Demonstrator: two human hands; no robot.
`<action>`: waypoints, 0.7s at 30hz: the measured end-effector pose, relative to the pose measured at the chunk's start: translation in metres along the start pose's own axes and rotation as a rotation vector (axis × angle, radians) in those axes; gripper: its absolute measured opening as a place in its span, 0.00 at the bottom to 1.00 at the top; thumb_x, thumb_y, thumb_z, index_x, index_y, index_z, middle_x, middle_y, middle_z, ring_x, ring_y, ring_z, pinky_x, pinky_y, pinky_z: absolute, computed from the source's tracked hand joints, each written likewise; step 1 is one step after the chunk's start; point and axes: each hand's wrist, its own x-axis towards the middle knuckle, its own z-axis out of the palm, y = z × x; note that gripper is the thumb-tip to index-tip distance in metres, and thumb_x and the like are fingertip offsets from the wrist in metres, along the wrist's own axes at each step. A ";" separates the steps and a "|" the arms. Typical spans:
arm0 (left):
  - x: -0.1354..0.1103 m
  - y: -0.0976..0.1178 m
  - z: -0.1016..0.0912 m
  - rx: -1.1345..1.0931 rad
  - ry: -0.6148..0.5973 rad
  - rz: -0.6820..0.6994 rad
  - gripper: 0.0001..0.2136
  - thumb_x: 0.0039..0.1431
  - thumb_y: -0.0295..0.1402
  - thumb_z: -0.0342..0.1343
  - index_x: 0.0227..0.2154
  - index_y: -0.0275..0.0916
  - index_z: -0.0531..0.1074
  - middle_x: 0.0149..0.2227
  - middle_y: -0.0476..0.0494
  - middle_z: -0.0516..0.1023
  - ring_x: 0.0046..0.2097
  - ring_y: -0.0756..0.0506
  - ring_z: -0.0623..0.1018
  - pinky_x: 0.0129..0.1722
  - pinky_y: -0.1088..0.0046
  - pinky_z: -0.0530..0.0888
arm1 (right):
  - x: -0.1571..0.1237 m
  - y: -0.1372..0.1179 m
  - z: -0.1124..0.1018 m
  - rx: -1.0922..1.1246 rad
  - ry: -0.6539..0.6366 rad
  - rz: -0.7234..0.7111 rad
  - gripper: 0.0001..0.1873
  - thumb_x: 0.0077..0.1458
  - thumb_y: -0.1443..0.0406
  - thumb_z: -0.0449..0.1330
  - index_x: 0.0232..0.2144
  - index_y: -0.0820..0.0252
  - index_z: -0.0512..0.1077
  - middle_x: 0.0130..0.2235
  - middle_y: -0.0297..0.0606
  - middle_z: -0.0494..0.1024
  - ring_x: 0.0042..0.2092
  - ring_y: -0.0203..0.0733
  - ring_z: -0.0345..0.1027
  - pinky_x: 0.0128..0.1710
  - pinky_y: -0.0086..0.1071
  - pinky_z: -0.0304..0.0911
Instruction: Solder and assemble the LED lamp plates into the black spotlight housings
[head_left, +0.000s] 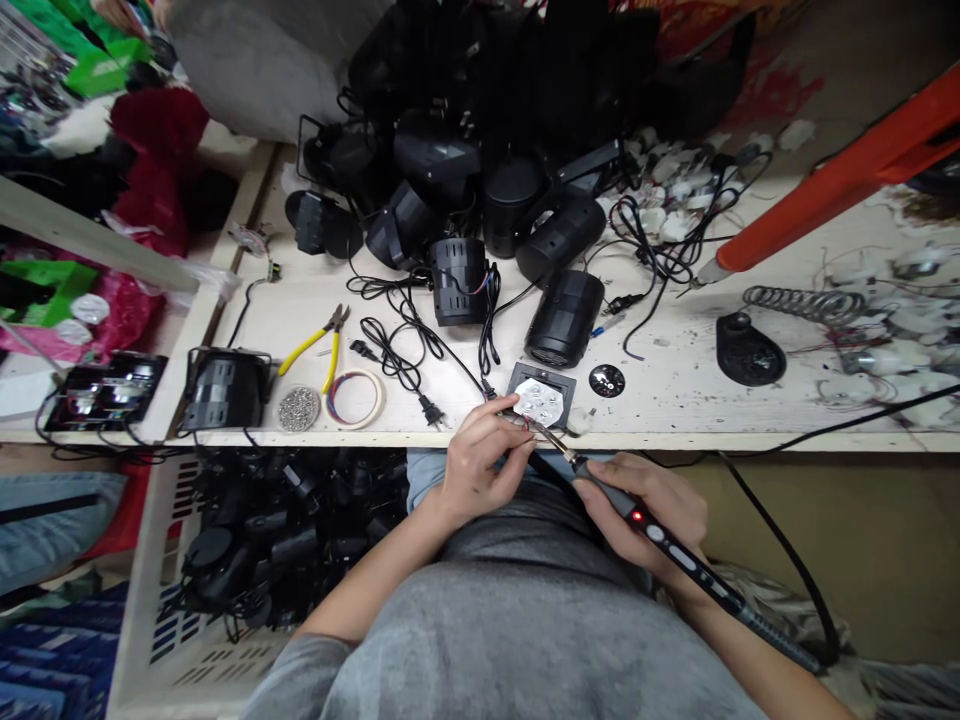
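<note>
My right hand (651, 512) is closed around a black soldering iron (679, 557) with a red light on its handle; its tip points up-left to the wires at the table's front edge. My left hand (480, 462) pinches thin red and dark wires (525, 424) right by that tip. The wires lead to a square black LED plate (541, 393) with a silvery round board, lying at the edge of the white workbench (675, 400). The iron's black cable runs off to the lower right.
A heap of black lamp housings (480, 180) and tangled cords fills the back of the bench. Yellow-handled pliers (319, 345), a tape roll (354, 397), a solder-wire pad (298, 408) and a black stand (748, 350) lie on it. A white crate (150, 610) of black parts sits below left.
</note>
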 end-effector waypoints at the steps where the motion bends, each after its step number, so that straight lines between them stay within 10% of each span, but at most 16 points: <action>1: 0.000 0.000 0.001 -0.009 0.003 -0.007 0.04 0.62 0.23 0.57 0.35 0.38 0.73 0.30 0.48 0.78 0.37 0.47 0.83 0.53 0.54 0.82 | -0.001 0.000 0.000 -0.010 0.008 -0.005 0.11 0.53 0.73 0.67 0.38 0.61 0.73 0.29 0.36 0.80 0.26 0.35 0.75 0.27 0.25 0.73; 21: -0.010 -0.006 0.004 0.017 0.127 0.012 0.02 0.63 0.28 0.61 0.36 0.40 0.77 0.35 0.45 0.84 0.41 0.44 0.82 0.47 0.58 0.81 | -0.021 0.001 -0.019 -0.008 0.142 0.123 0.14 0.58 0.68 0.64 0.47 0.55 0.75 0.32 0.34 0.80 0.31 0.39 0.77 0.29 0.32 0.75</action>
